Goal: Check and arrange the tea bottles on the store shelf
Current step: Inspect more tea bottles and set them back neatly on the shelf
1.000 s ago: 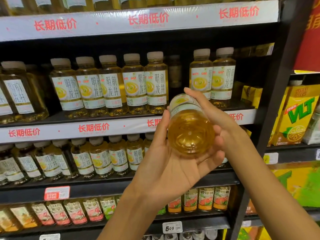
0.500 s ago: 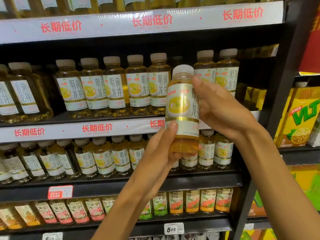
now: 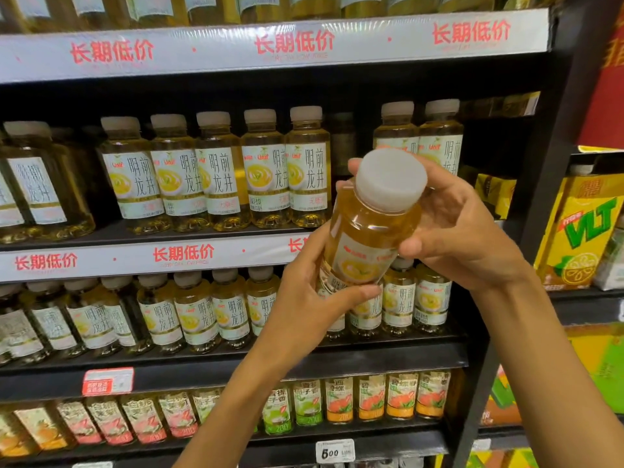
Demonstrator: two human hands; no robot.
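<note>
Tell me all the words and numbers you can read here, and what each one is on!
"长期低价": red print on the shelf edge strips.
"明前龙井" and "Unif": labels of the shelved tea bottles.
"VLT": yellow carton on the right.
"500": white price tag on the bottom shelf edge.
"200": bottom-row bottles.
Too blurred: the label on the held bottle, the red tag, small print under the red slogans.

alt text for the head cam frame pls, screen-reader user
Two hands hold a tea bottle tilted cap-first toward the camera: the left hand grips its base, the right hand its shoulder. Behind, store shelves carry rows of matching bottles.
</note>
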